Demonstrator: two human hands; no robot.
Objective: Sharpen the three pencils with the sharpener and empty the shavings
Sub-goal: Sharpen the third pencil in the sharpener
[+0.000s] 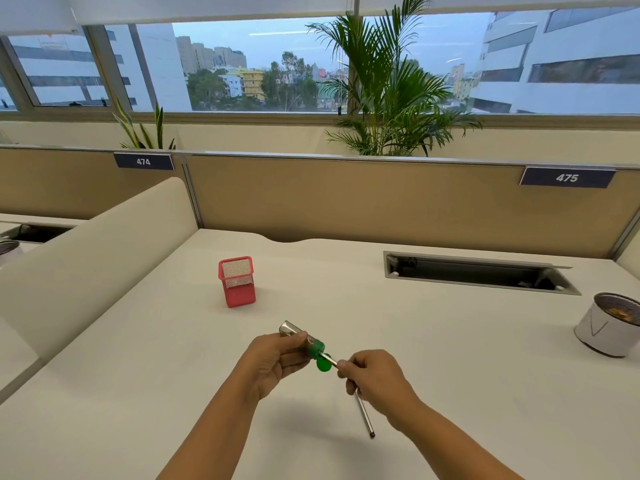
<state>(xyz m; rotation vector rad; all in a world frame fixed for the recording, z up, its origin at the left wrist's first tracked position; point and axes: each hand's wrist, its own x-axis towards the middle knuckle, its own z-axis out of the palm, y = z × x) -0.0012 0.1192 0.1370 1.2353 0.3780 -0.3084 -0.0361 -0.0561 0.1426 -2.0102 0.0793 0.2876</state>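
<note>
Left grip (273,358) closed round sharpener (304,341) above counter (450,341) front edge. Right grip (374,374) pinching pencil (365,415) nr tip. Prob light, stiff, lead brittle; best held close to sharpener.

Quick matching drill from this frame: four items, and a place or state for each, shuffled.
Items:
1. sharpener
2. pencil
3. red mesh cup
4. white bin

Places:
A. right edge of the desk
B. in the left hand
C. standing alone mid-desk
D. in the right hand, tip in the sharpener

Pairs: 1-B, 2-D, 3-C, 4-A
</note>
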